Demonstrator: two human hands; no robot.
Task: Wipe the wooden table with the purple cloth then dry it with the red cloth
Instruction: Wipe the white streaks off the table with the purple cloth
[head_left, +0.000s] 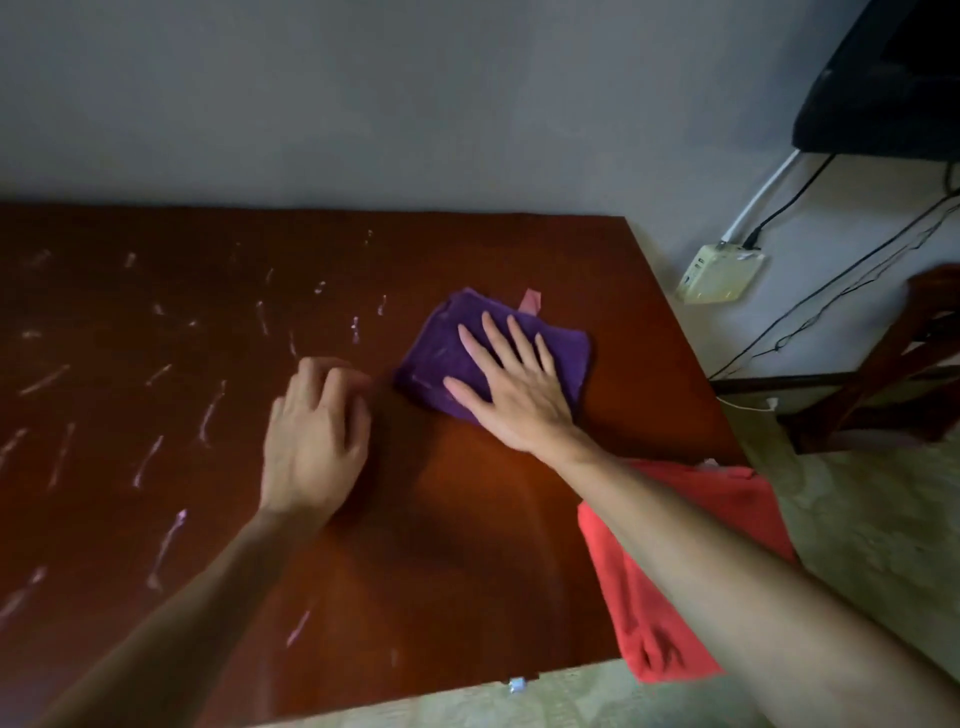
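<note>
Wooden table (467, 519) streaked white across left; we press purple cloth (441, 358) flat near right edge, right hand (511, 384) fingers spread. Left hand (317, 441) loosely curled, empty. Red cloth (670, 587) waits, draped over right edge; drying undone.

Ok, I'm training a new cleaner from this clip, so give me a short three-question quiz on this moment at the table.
1. True or false: the right hand lies flat, fingers spread, on the purple cloth.
2. Where is the red cloth? A) bunched under the left hand B) draped over the wooden table's right edge C) on the floor by the chair
3. Fill in: pale streaks still mark the table's ____ side.

Key: 1 true. 2 B. 3 left; the left hand rests on the wood beside the streaks, holding nothing that shows.
</note>
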